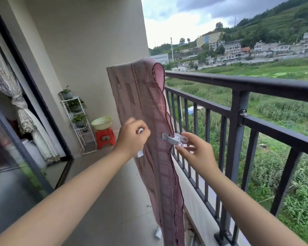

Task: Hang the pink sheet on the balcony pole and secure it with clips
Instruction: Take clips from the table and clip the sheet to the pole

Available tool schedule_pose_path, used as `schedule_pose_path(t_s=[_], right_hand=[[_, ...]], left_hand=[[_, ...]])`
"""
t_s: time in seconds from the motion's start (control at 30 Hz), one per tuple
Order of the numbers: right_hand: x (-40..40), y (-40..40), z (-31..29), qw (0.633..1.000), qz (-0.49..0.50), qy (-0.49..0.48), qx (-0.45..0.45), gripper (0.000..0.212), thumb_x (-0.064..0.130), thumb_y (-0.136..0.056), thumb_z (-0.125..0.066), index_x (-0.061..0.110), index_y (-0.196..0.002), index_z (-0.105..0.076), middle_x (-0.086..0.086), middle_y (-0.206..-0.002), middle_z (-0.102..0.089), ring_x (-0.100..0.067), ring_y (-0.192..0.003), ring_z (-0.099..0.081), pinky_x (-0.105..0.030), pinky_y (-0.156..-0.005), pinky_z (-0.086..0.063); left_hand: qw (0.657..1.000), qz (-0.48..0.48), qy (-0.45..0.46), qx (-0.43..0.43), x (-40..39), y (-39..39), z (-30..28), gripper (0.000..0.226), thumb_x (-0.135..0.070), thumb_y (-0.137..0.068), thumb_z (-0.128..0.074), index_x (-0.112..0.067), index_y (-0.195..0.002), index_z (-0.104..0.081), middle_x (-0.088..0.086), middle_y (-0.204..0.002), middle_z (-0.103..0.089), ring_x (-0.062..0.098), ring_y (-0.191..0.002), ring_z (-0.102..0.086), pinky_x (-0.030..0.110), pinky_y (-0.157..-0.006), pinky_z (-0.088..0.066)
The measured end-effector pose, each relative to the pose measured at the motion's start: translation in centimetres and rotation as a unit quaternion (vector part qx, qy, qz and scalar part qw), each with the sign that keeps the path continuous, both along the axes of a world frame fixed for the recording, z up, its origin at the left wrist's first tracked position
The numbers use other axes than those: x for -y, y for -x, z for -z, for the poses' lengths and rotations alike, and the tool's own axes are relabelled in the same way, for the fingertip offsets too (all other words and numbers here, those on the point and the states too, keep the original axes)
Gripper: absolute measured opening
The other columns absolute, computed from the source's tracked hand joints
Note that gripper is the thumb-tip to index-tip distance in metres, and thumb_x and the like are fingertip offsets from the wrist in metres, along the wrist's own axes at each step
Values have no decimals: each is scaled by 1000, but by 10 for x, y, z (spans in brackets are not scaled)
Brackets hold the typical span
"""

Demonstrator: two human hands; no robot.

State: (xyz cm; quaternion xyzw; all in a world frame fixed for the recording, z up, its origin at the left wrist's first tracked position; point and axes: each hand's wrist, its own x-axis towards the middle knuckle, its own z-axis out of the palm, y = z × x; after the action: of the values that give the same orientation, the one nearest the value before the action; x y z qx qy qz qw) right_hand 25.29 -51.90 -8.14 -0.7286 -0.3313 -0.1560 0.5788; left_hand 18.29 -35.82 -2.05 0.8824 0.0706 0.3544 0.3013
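Observation:
The pink patterned sheet (146, 110) hangs folded over the black balcony rail (256, 82) and drapes down to the floor. A white plastic clip (174, 138) is clamped on the sheet's right edge at mid height. My right hand (196, 150) sits just right of that clip, fingers curled by its handles and pinching what looks like another white clip end. My left hand (132, 137) is closed in a fist around white clips, one end poking out below the palm, and it rests against the sheet's left side.
The railing's vertical bars (220, 148) run along the right. A white plant rack (78, 119), a red stool (105, 138) with a green basin (101, 122) stand at the far wall. A glass sliding door (16, 139) lines the left. A white object (158, 233) lies on the floor.

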Motion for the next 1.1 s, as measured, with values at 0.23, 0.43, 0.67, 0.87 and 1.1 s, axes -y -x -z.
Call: schedule_pose_path(t_s=[0.23, 0.43, 0.67, 0.87, 1.1], right_hand=[[0, -2, 12, 999, 22, 18, 16, 46, 12, -79, -64, 5, -121, -49, -9, -116, -57, -9, -97, -48, -19, -81, -43], [18, 8, 30, 995, -18, 19, 98, 38, 24, -77, -59, 5, -110, -56, 5, -104, -54, 6, -95, -49, -21, -82, -48], [30, 13, 58, 991, -77, 98, 43, 42, 22, -72, -60, 11, -113, -57, 12, -101, -51, 15, -85, -47, -6, -68, -45], [44, 15, 64, 995, -22, 89, -45, 29, 9, -70, -73, 8, -98, -67, 6, -63, -56, 8, -58, -50, -8, -53, -36], [50, 16, 64, 982, -51, 103, -152, 22, 10, -67, -76, 27, -74, -63, 1, -58, -57, 3, -45, -50, -10, -48, -41]], left_hand=[[912, 46, 396, -92, 11, 9, 21, 28, 10, -78, -37, -10, -61, -45, 4, -63, -35, 14, -59, -33, 25, -53, -24], [837, 117, 523, -112, 17, 9, 47, 29, 12, -87, -38, -8, -69, -49, 8, -68, -47, 11, -61, -44, 9, -39, -40], [790, 169, 566, -165, 42, 2, 72, 27, 10, -87, -42, -5, -67, -53, 7, -65, -55, 9, -53, -53, 10, -44, -49], [755, 230, 594, -154, 51, 0, 82, 21, 0, -88, -42, -7, -83, -61, 0, -63, -69, 6, -55, -65, 16, -51, -54], [830, 186, 489, -195, 69, 1, 106, 15, -8, -90, -49, -17, -89, -61, 0, -89, -60, 8, -81, -54, 18, -65, -46]])
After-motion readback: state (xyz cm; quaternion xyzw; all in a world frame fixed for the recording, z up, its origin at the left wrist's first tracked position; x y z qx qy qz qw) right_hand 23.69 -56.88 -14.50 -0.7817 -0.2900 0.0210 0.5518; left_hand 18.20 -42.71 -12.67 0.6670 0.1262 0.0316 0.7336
